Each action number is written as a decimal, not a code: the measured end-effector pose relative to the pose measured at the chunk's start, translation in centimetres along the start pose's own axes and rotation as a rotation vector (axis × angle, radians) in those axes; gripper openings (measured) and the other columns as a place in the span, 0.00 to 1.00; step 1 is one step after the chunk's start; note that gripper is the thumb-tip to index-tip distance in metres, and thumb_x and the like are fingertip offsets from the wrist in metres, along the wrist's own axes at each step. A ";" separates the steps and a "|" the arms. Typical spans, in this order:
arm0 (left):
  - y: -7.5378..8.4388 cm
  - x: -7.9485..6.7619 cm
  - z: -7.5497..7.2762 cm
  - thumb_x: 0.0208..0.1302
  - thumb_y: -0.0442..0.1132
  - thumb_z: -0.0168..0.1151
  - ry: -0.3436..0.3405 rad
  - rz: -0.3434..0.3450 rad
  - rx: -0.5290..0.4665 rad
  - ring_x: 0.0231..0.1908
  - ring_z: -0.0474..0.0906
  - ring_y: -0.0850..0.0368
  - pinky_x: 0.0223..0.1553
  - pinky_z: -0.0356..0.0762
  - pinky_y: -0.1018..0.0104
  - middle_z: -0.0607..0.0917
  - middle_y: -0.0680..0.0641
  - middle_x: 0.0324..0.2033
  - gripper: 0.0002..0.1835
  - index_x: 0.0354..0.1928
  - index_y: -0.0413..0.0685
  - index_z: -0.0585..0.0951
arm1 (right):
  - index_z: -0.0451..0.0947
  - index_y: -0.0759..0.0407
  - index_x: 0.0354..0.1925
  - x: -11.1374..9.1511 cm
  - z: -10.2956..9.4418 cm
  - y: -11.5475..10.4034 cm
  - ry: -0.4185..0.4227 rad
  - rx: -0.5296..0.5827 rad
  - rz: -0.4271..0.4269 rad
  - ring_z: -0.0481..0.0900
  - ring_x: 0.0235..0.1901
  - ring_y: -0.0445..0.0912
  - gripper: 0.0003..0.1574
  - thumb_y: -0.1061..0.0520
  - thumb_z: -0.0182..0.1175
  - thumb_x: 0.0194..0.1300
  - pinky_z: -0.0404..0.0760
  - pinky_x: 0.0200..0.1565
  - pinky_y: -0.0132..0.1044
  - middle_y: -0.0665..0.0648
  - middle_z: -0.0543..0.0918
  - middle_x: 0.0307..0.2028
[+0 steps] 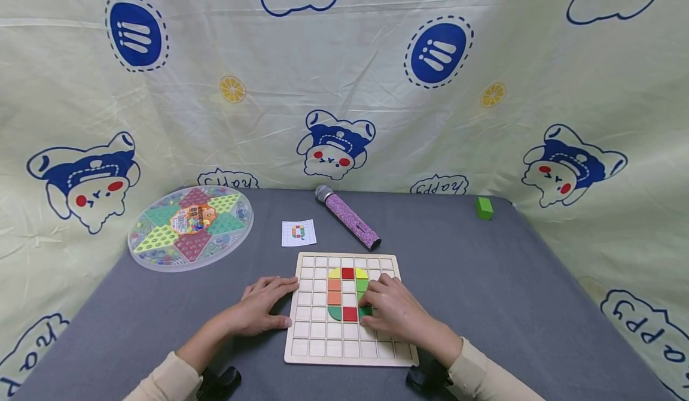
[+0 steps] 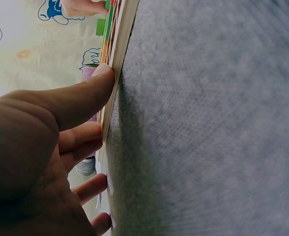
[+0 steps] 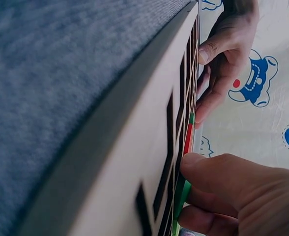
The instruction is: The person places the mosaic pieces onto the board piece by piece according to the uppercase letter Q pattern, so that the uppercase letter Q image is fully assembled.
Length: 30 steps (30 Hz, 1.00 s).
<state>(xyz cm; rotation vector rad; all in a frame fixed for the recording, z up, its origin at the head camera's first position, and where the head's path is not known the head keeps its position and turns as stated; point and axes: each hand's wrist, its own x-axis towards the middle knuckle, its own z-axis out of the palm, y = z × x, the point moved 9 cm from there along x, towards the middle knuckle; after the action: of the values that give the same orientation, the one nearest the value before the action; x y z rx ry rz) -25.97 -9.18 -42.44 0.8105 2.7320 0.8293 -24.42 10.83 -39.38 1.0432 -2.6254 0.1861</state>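
Observation:
A wooden grid board (image 1: pixel 309 347) lies on the table. Coloured tiles form a ring in its squares: yellow rounded corners (image 1: pixel 335 273), red squares (image 1: pixel 350 314), orange squares (image 1: pixel 334 298), light green squares (image 1: pixel 362 284) and a dark green rounded corner (image 1: pixel 335 313). My left hand (image 1: pixel 258 308) rests at the board's left edge, thumb (image 2: pixel 88 96) and fingertips touching its side. Over the ring's lower right corner, my right hand (image 1: pixel 395 308) pinches a dark green tile (image 3: pixel 183 192) between thumb and fingers, low at the board's surface. The fingers partly hide this tile and the light green ones.
Behind the board lie a small card (image 1: pixel 305 239) with a coloured ring pattern and a purple glittery microphone (image 1: pixel 352 220). A round Chinese checkers board (image 1: pixel 191 251) lies at the back left. One green block (image 1: pixel 484 208) sits at the back right, near the printed curtain (image 1: pixel 371 102).

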 end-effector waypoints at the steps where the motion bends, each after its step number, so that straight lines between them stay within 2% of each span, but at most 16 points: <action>1: 0.0 0.0 0.0 0.58 0.49 0.65 0.000 0.000 0.001 0.65 0.57 0.39 0.56 0.51 0.34 0.66 0.45 0.67 0.37 0.67 0.45 0.66 | 0.83 0.47 0.31 0.0 0.0 0.0 -0.001 0.001 0.002 0.67 0.34 0.40 0.13 0.46 0.72 0.46 0.67 0.37 0.34 0.43 0.79 0.29; 15: 0.1 0.1 0.0 0.58 0.49 0.65 -0.011 -0.012 -0.006 0.66 0.56 0.38 0.57 0.50 0.33 0.66 0.45 0.68 0.37 0.67 0.45 0.66 | 0.84 0.48 0.31 -0.7 -0.5 0.6 0.016 0.033 0.049 0.66 0.33 0.39 0.13 0.48 0.72 0.45 0.67 0.39 0.35 0.44 0.79 0.30; 30: -0.1 0.1 0.1 0.58 0.49 0.65 -0.026 -0.044 -0.013 0.66 0.54 0.39 0.58 0.49 0.34 0.65 0.46 0.68 0.37 0.68 0.47 0.66 | 0.84 0.48 0.33 -4.3 -3.0 4.2 -0.010 0.018 0.193 0.64 0.33 0.37 0.15 0.47 0.73 0.46 0.65 0.38 0.36 0.43 0.77 0.31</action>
<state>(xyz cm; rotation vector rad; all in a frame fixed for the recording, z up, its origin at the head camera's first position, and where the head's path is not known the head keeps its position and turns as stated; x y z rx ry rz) -26.02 -9.16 -42.61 0.7502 2.7090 0.8206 -23.63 17.35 -38.00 0.7972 -2.7367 0.2482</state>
